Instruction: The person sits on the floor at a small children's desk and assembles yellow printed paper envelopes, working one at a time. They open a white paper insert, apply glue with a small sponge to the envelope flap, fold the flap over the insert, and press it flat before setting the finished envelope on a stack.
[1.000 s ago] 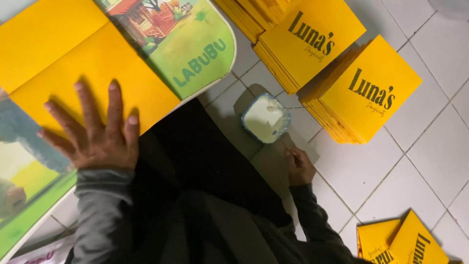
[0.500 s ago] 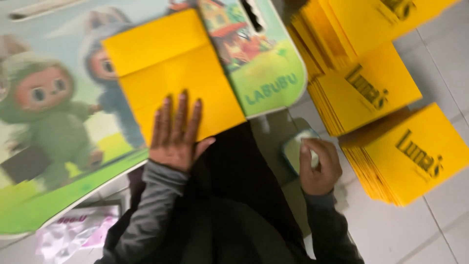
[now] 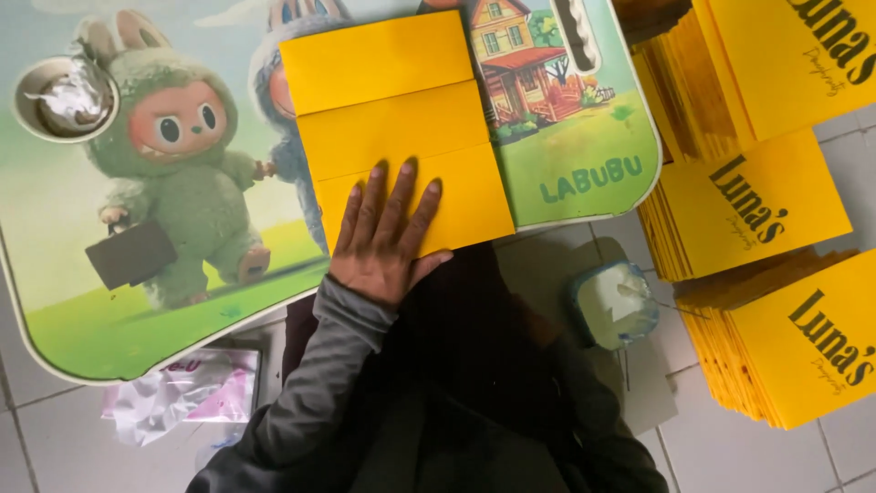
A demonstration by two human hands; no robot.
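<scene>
On the cartoon-printed lap table (image 3: pixel 182 301), your left hand (image 3: pixel 383 242) lies flat, palm down, fingers spread and open, pressing the lower panel of the yellow folded sheet (image 3: pixel 392 110).

Changes since half a second ago:
- Your right hand has gone from view; earlier it was at the small tub on the floor. Whether its fingers are open or closed cannot be told now.
- Yellow folded sheet: now shows three panels with two creases across it, lying near the table's middle; it sat nearer the top before.
- Left hand: still flat on the sheet, now at its lower edge, wrist over the table's rim.

Surroundings:
- Small round tub (image 3: pixel 616 306), pale paste inside, on the floor tiles just right of your dark lap, apart from the table.
- Stacks of yellow printed envelopes (image 3: pixel 757 205), three piles on the floor at right, overlapping one another.
- Round metal cup recess (image 3: pixel 64 99) at the table's upper left corner.
- Crumpled pink-and-white plastic bag (image 3: pixel 182 393) under the table's lower edge, partly hidden by it.
- Grey sleeve (image 3: pixel 319 383) covers your left forearm and hides part of your lap.
</scene>
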